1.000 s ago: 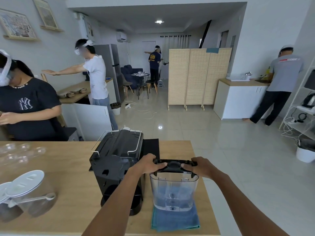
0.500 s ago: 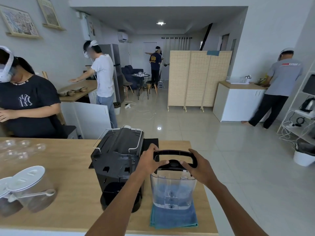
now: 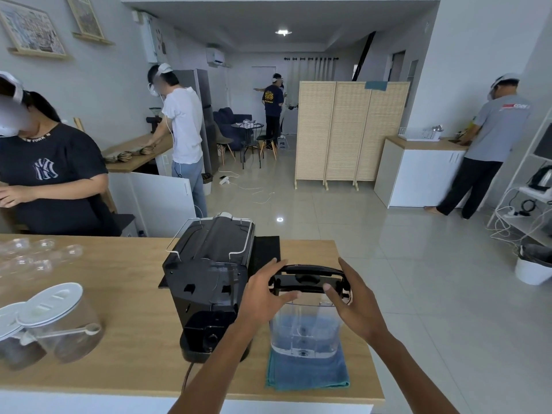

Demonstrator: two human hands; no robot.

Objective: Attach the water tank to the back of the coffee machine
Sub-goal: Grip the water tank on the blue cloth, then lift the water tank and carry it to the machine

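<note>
The room was evenly and brightly lit, soft daylight mixing with a round ceiling lamp (image 3: 283, 32) whose glare showed as a bright spot on the glossy floor (image 3: 280, 219). Shadows under the bench (image 3: 125, 294) things were faint. The wide lens bowed walls and shelving at the edges. Nearby faces were blurred; the clear cups (image 3: 35, 255) at left looked smeared.

Coffee machine (image 3: 209, 282) on counter (image 3: 119, 348), centre. Water tank (image 3: 304, 327) just right of it, on cloth (image 3: 307, 373). Lidded jars (image 3: 56, 321) near left.
</note>
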